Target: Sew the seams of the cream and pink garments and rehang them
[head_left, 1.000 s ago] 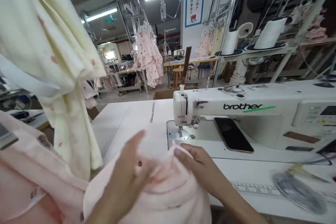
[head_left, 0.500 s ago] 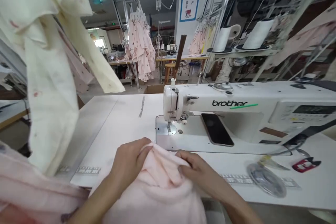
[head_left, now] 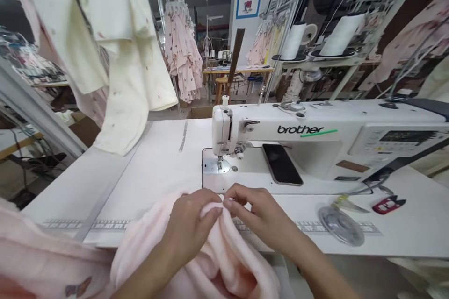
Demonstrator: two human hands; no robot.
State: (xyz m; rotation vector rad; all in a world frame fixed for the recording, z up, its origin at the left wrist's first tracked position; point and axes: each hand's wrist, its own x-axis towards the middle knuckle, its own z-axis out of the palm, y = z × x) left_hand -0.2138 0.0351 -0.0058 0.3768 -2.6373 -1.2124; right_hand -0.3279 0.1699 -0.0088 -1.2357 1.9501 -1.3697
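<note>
My left hand (head_left: 191, 224) and my right hand (head_left: 257, 215) both pinch the top fold of a pale pink fabric piece (head_left: 217, 266) at the near edge of the white table (head_left: 147, 173). The fingertips of the two hands meet over the fold. The cloth bunches down toward my lap. Just beyond the hands stands a white Brother sewing machine (head_left: 308, 135), its needle and presser foot (head_left: 220, 163) a short way past the cloth. A black phone (head_left: 281, 164) lies on the machine bed.
Cream garments (head_left: 119, 56) hang at upper left over the table's far corner. More pink cloth (head_left: 38, 257) lies at lower left. A clear round dish (head_left: 340, 231) and a red clipper (head_left: 387, 204) sit at the right. Thread cones (head_left: 342, 35) stand behind the machine.
My hands came together at the fold of the pink cloth and moved it a little nearer the needle. The view tilted down and left, so the hanging cream garments shifted.
</note>
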